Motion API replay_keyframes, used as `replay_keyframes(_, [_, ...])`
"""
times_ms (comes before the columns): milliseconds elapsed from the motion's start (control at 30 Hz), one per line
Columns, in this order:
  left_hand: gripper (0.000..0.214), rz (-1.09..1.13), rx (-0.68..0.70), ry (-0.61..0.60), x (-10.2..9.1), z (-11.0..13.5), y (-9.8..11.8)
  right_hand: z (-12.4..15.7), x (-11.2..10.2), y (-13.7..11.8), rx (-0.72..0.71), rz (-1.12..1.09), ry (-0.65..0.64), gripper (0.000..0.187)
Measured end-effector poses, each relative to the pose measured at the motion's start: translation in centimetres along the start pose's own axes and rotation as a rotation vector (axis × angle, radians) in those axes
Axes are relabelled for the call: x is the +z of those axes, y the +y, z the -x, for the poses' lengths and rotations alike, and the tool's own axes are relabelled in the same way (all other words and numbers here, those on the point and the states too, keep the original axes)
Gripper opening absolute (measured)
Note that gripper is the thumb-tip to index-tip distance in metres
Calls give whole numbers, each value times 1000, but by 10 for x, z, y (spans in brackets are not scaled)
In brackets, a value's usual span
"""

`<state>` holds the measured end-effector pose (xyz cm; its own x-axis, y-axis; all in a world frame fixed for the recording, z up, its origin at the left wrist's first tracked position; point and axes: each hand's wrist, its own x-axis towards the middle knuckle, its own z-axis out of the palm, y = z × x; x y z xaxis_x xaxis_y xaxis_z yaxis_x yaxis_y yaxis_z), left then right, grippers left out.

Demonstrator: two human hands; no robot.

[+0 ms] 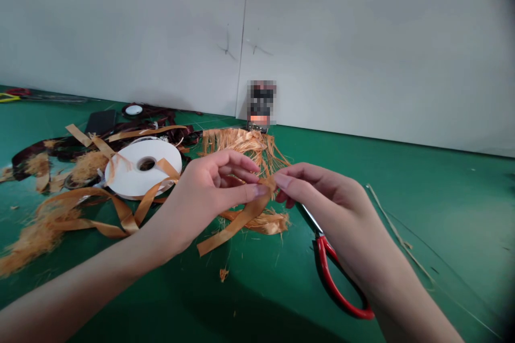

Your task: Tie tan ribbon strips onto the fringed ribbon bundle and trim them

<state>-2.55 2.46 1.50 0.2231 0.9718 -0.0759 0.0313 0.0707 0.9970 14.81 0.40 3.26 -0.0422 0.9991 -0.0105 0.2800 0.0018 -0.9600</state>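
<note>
Between my two hands is a gold ribbon (241, 220), its cut end hanging down to the left. My left hand (217, 187) pinches it between thumb and fingers. From the other side, the thumb and fingertips of my right hand (317, 187) close on the same ribbon, nearly touching the left fingertips. Beneath the ribbon lies a frayed gold bundle (273, 222). Red-handled scissors (328, 262) rest on the green table under my right hand, their blades partly hidden. Just beyond my hands spreads a fringe of shredded gold ribbon (237, 141).
A white ribbon spool (132, 171) trails gold ribbon at left. Around it are dark ribbon (28, 153), a black flat object (100, 121) and frayed fibres (36, 241). A pixelated object (261, 102) stands against the white wall (362, 53). A thin strand (390, 225) lies at right.
</note>
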Motion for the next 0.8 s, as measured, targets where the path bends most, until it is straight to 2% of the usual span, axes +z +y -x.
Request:
replay_keyframes(167, [18,-32,-4,-37,4,1,-1,2,0,1,-94,80,-37,10])
replay_keyframes(300, [23,-36,-31,-39,7,4,-2,5,-5,0,-105,110,120,12])
replay_keyframes(367, [25,-33,-35,-25,8,5,-2,6,-5,-1,-113,94,159,10])
replay_keyframes(433, [23,-24,-37,-24,8,5,-1,7,-4,0,-119,55,136,6])
replay_keyframes(567, [20,-16,-34,-43,8,6,-1,9,0,3,-119,39,88,17])
replay_keyframes(733, [20,-2,-29,-29,9,7,-4,14,1,1,-174,148,263,16])
replay_keyframes(800, [20,3,-29,-33,9,7,-4,14,1,1,-151,158,251,19])
